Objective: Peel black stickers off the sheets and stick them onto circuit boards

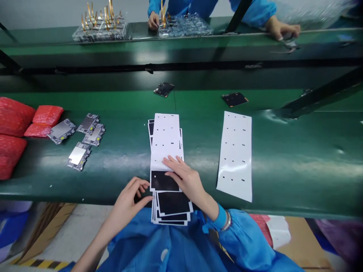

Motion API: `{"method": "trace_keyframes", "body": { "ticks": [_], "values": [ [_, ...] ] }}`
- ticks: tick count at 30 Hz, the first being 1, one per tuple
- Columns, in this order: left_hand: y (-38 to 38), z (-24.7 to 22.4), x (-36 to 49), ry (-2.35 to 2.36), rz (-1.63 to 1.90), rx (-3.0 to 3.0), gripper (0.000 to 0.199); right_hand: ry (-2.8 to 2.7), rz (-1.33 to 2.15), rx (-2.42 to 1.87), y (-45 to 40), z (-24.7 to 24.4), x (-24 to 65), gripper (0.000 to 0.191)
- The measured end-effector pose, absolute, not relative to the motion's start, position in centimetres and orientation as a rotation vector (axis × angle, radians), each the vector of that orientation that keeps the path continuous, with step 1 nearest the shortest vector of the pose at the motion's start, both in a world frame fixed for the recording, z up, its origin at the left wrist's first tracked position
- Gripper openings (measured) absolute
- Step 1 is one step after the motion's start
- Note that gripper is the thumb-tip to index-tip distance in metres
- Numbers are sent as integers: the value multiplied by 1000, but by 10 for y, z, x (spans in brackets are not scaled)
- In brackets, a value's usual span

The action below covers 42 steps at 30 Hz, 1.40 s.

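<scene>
1. Right hand: flat across the near part of the stack, fingers lightly spread, pinching nothing; even, open-palmed pressure, suited to keeping the layers from sliding.
2. Left hand: just left of the stack, fingers half curled, holding nothing; close to the edge, a sound position for a clean lift of one layer.
3. Stack of white sheets: mid-belt, slightly fanned, edges not fully squared.
4. Black pads: on the near sheets, in an uneven pile.
5. Loose white sheet: well right of the stack, flat, with rows of small black marks.
6. Green belt: under all of these.
7. Circuit boards: far left, beside red bubble bags.
8. Co-worker's hand: far belt, right of a tray of gold strips.
</scene>
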<state>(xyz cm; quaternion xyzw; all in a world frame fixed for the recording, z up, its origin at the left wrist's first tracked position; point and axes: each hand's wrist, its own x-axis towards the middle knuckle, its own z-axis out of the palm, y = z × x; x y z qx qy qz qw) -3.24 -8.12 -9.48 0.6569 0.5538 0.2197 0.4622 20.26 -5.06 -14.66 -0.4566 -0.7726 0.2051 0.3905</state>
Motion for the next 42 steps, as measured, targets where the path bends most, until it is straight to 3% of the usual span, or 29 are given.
{"method": "trace_keyframes", "body": {
  "ticks": [6,11,20,29,42],
  "values": [
    [-90,-103,-16,1281,695,1064,27,-1880,615,-1177,-52,-142,206,46],
    [-91,-108,-10,1275,829,956,32,-1942,351,-1165,-63,-124,198,39],
    [-91,-100,10,1215,1066,1371,17,-1933,517,-996,-79,-84,194,17],
    [-86,-81,23,1150,1121,1719,10,-2041,296,-1114,-90,-63,196,23],
    [-90,-97,20,1147,1034,1160,25,-1244,892,-1336,-78,-72,212,13]
  ]
}}
